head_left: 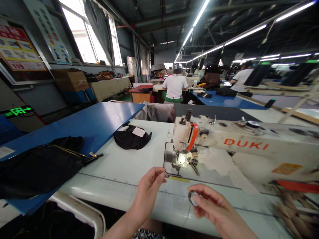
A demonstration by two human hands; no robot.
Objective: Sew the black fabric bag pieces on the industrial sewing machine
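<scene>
In my right hand [208,204] a small round metal bobbin [192,198] is pinched between thumb and fingers, with a thin thread hanging below it. My left hand [152,184] is closed in a pinch at the near left corner of the metal needle plate [170,166]. Something small and shiny may be at its fingertips, too small to name. Both hands are over the front of the pale sewing table [114,177]. Just beyond them stands the white sewing machine [224,136], its lamp lighting the plate under the needle.
A black pouch [132,139] with white labels lies left of the machine. Black fabric with a zipper [50,166] rests on the blue table [99,116]. Pale scraps [216,162] lie under the machine arm. A person in a white shirt [175,87] sits ahead.
</scene>
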